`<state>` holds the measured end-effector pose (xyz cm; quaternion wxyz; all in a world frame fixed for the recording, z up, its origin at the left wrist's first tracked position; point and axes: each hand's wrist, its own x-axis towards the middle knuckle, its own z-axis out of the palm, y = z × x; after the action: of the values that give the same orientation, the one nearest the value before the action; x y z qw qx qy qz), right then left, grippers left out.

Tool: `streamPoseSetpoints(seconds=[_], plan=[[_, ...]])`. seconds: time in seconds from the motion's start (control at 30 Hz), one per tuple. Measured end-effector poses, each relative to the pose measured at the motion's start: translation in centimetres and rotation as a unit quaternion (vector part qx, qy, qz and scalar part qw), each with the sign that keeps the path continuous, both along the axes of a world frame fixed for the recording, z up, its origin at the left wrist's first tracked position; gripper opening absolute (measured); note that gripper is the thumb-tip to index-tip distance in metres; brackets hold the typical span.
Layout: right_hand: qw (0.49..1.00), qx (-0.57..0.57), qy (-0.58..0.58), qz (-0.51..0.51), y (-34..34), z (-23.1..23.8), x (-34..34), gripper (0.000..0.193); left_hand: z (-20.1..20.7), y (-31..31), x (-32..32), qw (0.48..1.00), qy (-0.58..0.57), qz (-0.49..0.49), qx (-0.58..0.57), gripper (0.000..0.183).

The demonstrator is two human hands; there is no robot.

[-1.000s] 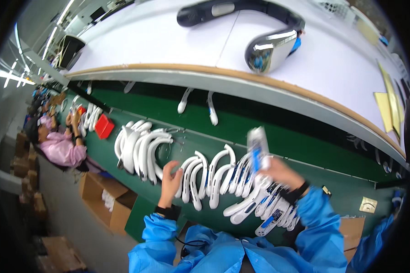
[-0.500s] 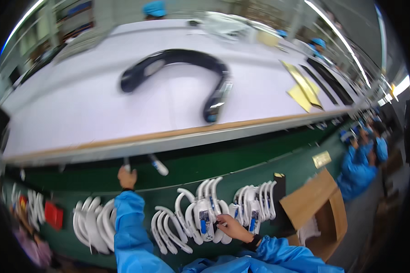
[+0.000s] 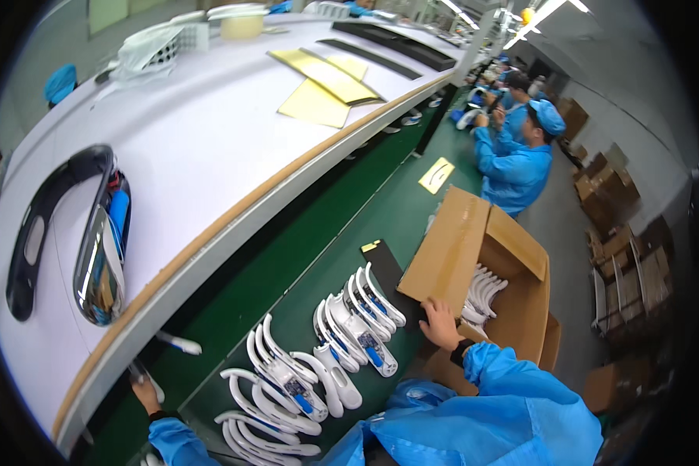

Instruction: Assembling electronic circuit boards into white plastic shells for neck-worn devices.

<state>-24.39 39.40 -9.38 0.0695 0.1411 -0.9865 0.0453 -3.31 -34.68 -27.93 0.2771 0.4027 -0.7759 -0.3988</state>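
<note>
My right hand (image 3: 440, 326) is at the lower corner of the cardboard box (image 3: 514, 299), fingers spread against the edge of its raised flap (image 3: 447, 247). Curved white shells (image 3: 485, 289) lie inside the box. At lower left, my left hand (image 3: 146, 393) reaches under the shelf edge, its fingers closed and partly hidden beside a slim white piece; what they grip is unclear. Between my arms, rows of curved white shells (image 3: 258, 404) lie on the green bench. Some hold circuit boards and blue cells, such as one open shell (image 3: 373, 351).
The white shelf (image 3: 202, 147) above carries a black U-shaped device (image 3: 35, 233) and yellow sheets (image 3: 316, 101). A black strip (image 3: 382, 262) and a yellow card (image 3: 436, 175) lie on the bench. A co-worker in blue (image 3: 512, 167) stands beyond the box; cartons (image 3: 610, 190) stand at right.
The view has swung right, bringing the box nearer the middle. My right hand has left the white shells for the box flap. My left hand stays under the shelf edge.
</note>
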Motion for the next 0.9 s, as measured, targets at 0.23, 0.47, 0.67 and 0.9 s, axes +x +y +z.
streamPoseSetpoints(seconds=[0.23, 0.47, 0.67, 0.9], plan=[[0.996, 0.070, -0.060, 0.002, 5.7, -2.4, -6.8, 0.072, 15.0, 23.7, 3.9, 0.990, -0.099, 0.015, 0.102, 0.030], [0.965, -0.201, -0.123, 0.118, 3.4, -4.8, -11.4, 0.033, 14.8, 38.5, 7.9, 0.986, -0.051, 0.091, 0.130, 0.048], [0.921, -0.331, -0.191, 0.067, 1.0, -5.2, -18.7, 0.016, 13.5, 41.6, 6.6, 0.976, -0.210, 0.060, -0.023, 0.067], [0.951, -0.265, -0.077, 0.142, -1.5, -9.0, -23.2, 0.010, 18.5, 34.9, -2.0, 0.993, -0.101, 0.029, -0.060, 0.048]])
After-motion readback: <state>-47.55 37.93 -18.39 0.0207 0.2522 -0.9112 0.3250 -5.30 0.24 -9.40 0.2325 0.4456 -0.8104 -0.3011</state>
